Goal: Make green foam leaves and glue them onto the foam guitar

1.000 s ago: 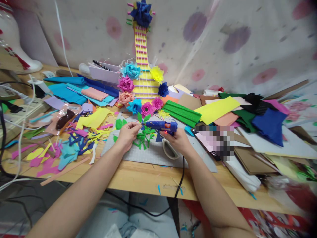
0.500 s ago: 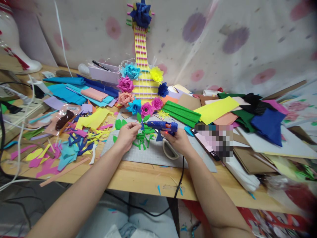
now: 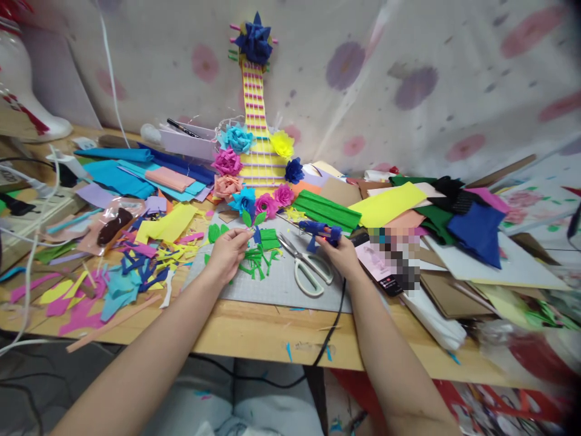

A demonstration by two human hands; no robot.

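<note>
My left hand [image 3: 227, 251] pinches a small green paper leaf [image 3: 247, 219] above the grey cutting mat [image 3: 276, 284]. My right hand [image 3: 341, 255] grips a blue hot glue gun [image 3: 320, 230], whose nozzle points left and stands well apart from the leaf. White-handled scissors [image 3: 305, 266] lie on the mat between my hands. Green paper cuttings [image 3: 261, 257] sit just right of my left hand. A yellow paper guitar [image 3: 261, 139] ringed with paper flowers leans against the wall behind.
Coloured paper scraps [image 3: 122, 266] cover the table's left side. Felt and paper sheets [image 3: 408, 206] pile up on the right, beside a phone [image 3: 385, 266]. The glue gun's black cord [image 3: 329, 333] hangs over the wooden table's front edge [image 3: 272, 339]. White cables [image 3: 31, 242] trail at far left.
My right hand drew the glue gun to the right, away from the leaf, uncovering the scissors. My left hand kept its pinch on the leaf. The view shifted slightly.
</note>
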